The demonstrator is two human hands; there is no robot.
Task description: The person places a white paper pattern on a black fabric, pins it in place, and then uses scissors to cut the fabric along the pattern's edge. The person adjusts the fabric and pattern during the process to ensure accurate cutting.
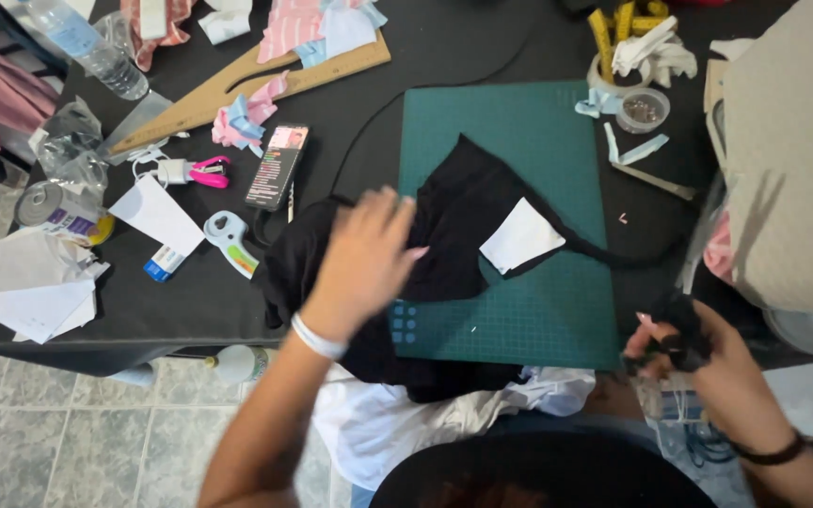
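The left hand [364, 259] is hovering over the black cloth [444, 235] with its fingers spread out, and it looks a bit blurry. The cloth is lying partly on the green cutting mat [538, 320] on the dark worktop [162, 310]. A white paper piece [521, 235] is sitting on the cloth. The right hand [698, 362] is pinching a small black scrap [684, 334] near the worktop's edge. A phone [277, 166] is lying just left of the cloth
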